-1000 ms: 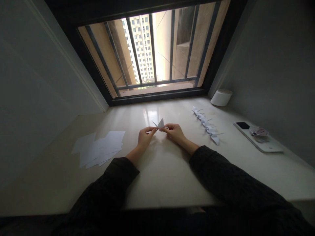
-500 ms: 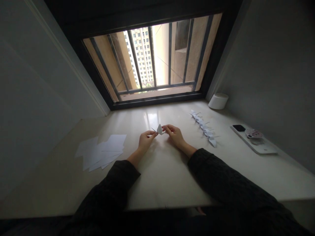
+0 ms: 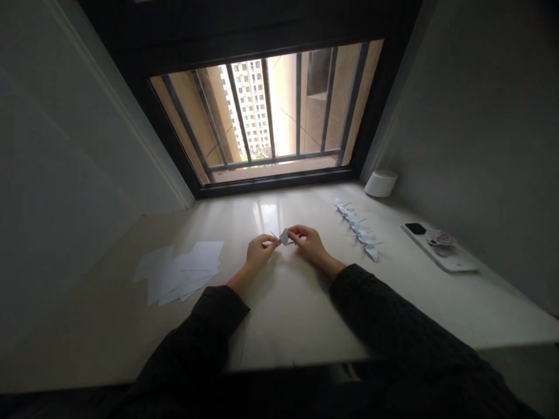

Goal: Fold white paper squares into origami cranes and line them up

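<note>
A small folded white paper figure point(image 3: 284, 237) is held just above the pale table point(image 3: 288, 308) between both hands. My left hand point(image 3: 259, 252) pinches its left end with fingers closed. My right hand point(image 3: 309, 242) pinches its right end, fingers curled. Both forearms wear dark sleeves and rest on the table.
A loose stack of white paper squares point(image 3: 181, 270) lies to the left. A row of several finished folded paper figures point(image 3: 357, 228) runs along the right. Beyond them lie a white phone point(image 3: 439, 254) and a white round container point(image 3: 380, 183). A barred window point(image 3: 271, 110) stands behind.
The paper figure looks narrower, its raised point lower between my fingers. The view has shifted slightly; my hands stay in the same place.
</note>
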Tool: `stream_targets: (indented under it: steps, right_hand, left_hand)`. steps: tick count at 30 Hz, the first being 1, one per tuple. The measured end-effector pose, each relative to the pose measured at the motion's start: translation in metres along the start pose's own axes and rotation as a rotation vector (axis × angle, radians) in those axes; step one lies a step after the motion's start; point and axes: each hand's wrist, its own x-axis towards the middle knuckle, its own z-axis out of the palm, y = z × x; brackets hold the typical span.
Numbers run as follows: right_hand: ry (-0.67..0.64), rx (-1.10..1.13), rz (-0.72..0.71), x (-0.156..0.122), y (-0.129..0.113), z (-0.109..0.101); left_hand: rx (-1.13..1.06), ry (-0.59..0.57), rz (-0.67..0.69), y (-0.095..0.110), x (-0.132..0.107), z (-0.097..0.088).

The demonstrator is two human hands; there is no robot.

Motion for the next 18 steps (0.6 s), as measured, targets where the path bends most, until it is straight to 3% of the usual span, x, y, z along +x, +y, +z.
stream_targets:
  steps: [5, 7, 11, 15, 18]
  right_hand:
    - [-0.156, -0.115, -0.072, 0.0, -0.008, -0.005]
    - [-0.108, -0.189, -0.073, 0.001, -0.009, -0.003]
    - [0.12, -0.35, -0.093, 0.001, -0.014, 0.008]
    - [0.119, -0.411, -0.208, -0.001, -0.02, 0.016]
    - [0.122, -0.39, -0.215, -0.002, -0.02, 0.017]
  left_hand:
    - [0.152, 0.024, 0.082, 0.001, -0.003, 0.002]
    - [0.145, 0.07, 0.066, 0.003, -0.003, 0.002]
    - [0.098, 0.101, 0.005, 0.008, -0.005, 0.003]
    - [0.082, 0.095, -0.04, 0.014, -0.006, 0.005]
    - [0.06, 0.103, -0.036, 0.019, -0.005, 0.008]
